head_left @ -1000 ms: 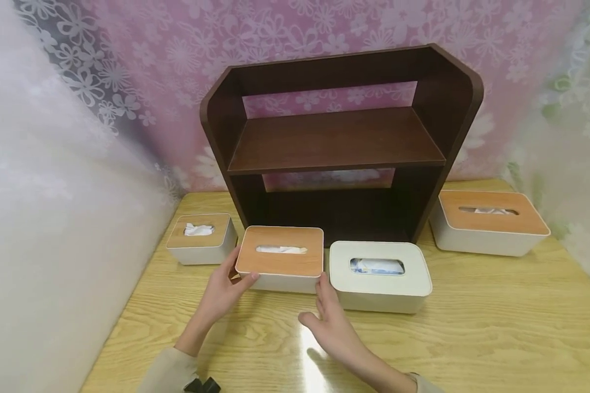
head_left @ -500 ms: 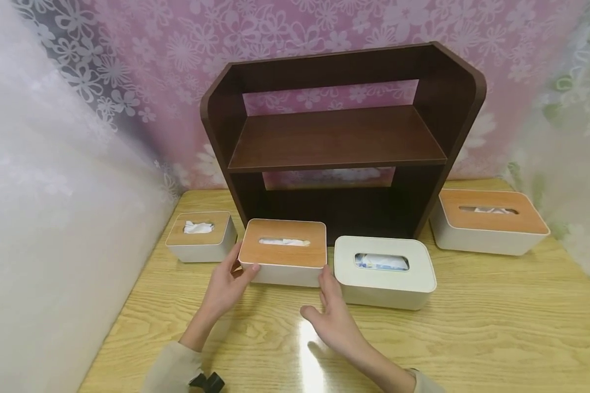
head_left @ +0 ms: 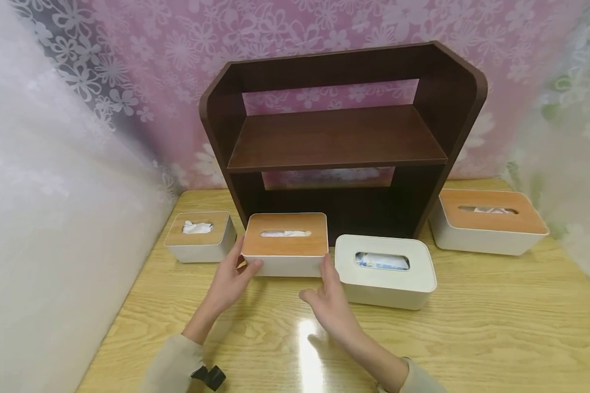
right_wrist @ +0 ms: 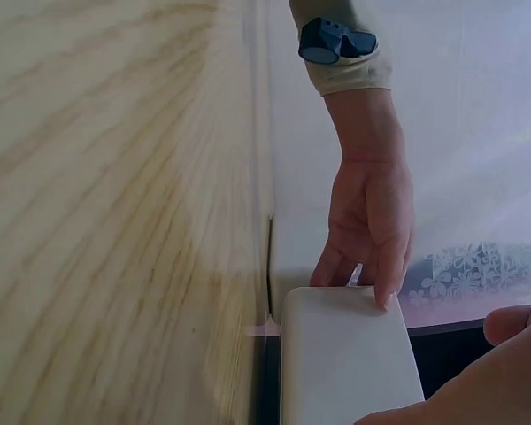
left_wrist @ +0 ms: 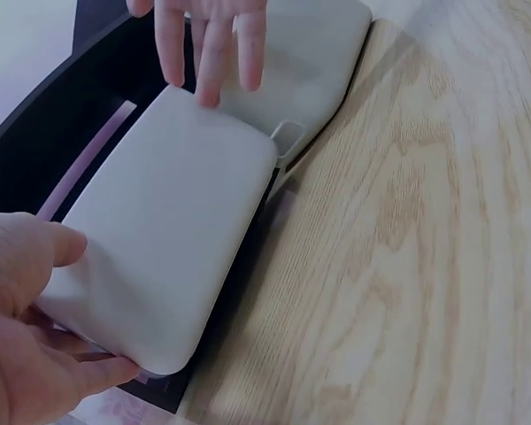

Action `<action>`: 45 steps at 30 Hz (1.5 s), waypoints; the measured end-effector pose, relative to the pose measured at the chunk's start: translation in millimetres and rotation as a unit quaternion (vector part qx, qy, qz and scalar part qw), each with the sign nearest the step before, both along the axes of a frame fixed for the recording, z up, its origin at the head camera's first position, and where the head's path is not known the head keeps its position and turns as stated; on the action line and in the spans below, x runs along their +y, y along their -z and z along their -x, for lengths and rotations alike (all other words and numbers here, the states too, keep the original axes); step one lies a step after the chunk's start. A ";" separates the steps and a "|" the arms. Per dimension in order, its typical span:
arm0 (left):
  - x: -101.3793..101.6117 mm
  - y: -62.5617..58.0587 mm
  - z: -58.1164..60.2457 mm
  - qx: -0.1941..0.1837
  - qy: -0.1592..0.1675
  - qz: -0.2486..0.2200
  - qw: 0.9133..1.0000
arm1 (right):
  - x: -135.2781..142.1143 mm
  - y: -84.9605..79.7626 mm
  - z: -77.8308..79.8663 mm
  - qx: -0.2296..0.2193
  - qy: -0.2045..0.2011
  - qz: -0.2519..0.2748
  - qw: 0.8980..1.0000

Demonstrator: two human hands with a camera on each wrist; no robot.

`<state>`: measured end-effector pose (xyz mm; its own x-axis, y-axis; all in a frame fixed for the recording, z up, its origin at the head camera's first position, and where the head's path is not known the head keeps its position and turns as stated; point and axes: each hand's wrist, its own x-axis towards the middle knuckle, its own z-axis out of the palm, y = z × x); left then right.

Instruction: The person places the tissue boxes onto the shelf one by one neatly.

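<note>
A white tissue box with a wood-look top [head_left: 285, 265] stands at the front of the dark shelf's lower compartment in the head view. My left hand [head_left: 228, 281] grips its left end, thumb on the front face and fingers round the side. At its right end my right hand [head_left: 334, 305] touches the side with fairly straight fingers, thumb held away. The left wrist view shows the box's white front face [left_wrist: 173, 221] between both hands. I cannot tell whether the box's underside touches the table or the shelf's bottom board. An all-white tissue box [head_left: 388, 295] sits just right of my right hand.
The dark brown two-level shelf [head_left: 336, 136] stands against the flowered wall covering. A small tissue box [head_left: 201, 252] is on the left and a larger wood-topped tissue box [head_left: 487, 240] on the right. All stand about the shelf on the wood-grain table [head_left: 496, 327].
Both hands have moved the middle tissue box away from me and slightly right, nearer the shelf's lower opening. The left hand keeps its grip; the other boxes stay where they were.
</note>
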<state>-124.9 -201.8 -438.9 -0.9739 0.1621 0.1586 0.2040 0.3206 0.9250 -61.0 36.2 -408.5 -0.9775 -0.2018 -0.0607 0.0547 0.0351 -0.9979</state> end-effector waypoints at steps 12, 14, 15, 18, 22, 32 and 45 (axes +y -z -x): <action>1.2 1.1 2.3 0.015 0.013 -0.029 0.999 | -1.6 -6.0 4.9 -0.007 0.010 0.018 1.000; 0.6 2.2 2.4 0.015 0.020 -0.038 0.999 | -0.8 -7.3 5.5 -0.016 0.006 0.028 0.999; 0.5 2.4 2.6 0.015 0.021 -0.038 0.999 | -0.5 -7.8 6.4 -0.018 0.003 0.034 0.999; 1.0 4.0 5.5 0.007 0.024 -0.039 0.999 | 0.2 -8.5 10.9 -0.028 -0.004 0.048 0.998; 2.2 4.8 8.6 -0.009 0.011 -0.019 1.000 | -0.5 -8.9 15.7 -0.046 -0.015 0.071 0.996; 11.3 1.8 6.6 -0.063 -0.043 -0.043 0.996 | -8.8 -2.2 22.3 -0.088 -0.003 0.173 0.981; 4.9 -1.1 -0.9 -0.145 -0.039 -0.084 0.985 | -8.5 3.8 37.1 -0.102 -0.006 0.207 0.973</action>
<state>-124.0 -196.9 -437.8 -0.9907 0.0808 -0.1098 -0.0957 0.1617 0.9822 -98.2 27.6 -412.3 -0.9509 -0.2620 -0.1649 0.2560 -0.3661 -0.8947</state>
